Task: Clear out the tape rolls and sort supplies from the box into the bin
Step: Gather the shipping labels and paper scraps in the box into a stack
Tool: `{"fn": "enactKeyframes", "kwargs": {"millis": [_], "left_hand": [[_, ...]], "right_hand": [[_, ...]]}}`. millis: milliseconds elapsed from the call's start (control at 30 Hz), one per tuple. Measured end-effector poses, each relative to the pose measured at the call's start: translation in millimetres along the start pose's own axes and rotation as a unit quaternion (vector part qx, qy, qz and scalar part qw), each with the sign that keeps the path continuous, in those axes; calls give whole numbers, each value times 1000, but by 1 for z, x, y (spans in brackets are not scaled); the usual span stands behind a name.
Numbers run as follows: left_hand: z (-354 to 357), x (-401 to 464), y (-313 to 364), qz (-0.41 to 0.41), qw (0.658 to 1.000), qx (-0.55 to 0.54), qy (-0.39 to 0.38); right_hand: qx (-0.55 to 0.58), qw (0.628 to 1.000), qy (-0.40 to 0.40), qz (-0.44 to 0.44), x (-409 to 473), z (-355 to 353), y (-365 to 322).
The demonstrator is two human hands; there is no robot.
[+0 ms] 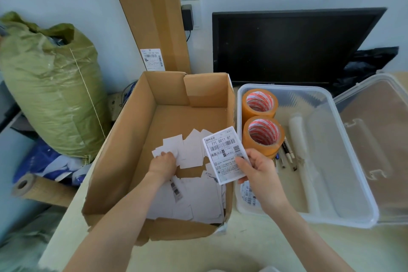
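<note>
- A person sorts supplies at a table — the cardboard box (136, 139) stands on the left, the clear plastic bin (344, 161) just to its right, the two touching or nearly so.
- The tape step looks finished: two orange tape rolls (262, 137) sit side by side at the far left end of the bin, with a few pens (287, 152) lying just right of the nearer roll.
- The work in hand is the paper labels. The right hand (258, 170) pinches one printed shipping label (225, 154) between thumb and fingers, held up over the box's right wall, not yet over the bin floor.
- The left hand (163, 161) reaches down inside the box, fingers curled onto the loose white slips (192, 150) scattered on the bottom; whether it has a slip gripped or only presses on the pile cannot be told.
- Another label (247, 194) already lies in the near left corner of the bin, which suggests where the held one belongs.
- The next move, by this reading, calls for carrying the held label right and down to that corner, then releasing it flat — thin paper may drift or stick to the fingers.
- Many slips remain in the box, so the task appears only partly done.
- The bin's lid (375, 139) lies open at the far right.
</note>
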State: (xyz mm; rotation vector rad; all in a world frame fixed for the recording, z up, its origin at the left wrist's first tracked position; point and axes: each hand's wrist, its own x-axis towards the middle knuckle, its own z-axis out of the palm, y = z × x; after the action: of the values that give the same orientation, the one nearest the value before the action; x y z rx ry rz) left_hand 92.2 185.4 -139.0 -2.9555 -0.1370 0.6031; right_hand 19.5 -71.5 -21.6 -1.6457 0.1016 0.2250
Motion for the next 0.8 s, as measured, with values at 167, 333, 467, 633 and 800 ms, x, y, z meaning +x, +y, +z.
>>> {"fn": "enactKeyframes", "kwargs": {"millis": [167, 333, 467, 633, 800], "left_hand": [[-11, 1, -11, -75, 982, -133, 110], [-2, 13, 9, -34, 989, -128, 63], [9, 21, 29, -71, 992, -104, -28], [-1, 36, 41, -106, 989, -97, -38], [-1, 32, 36, -94, 995, -7, 15]], "right_hand": [[-1, 1000, 0, 4, 0, 0, 0], [3, 1000, -1, 9, 1, -1, 0], [16, 1000, 0, 13, 0, -2, 0], [17, 1000, 2, 15, 1, -1, 0], [18, 1000, -1, 17, -1, -2, 1]]}}
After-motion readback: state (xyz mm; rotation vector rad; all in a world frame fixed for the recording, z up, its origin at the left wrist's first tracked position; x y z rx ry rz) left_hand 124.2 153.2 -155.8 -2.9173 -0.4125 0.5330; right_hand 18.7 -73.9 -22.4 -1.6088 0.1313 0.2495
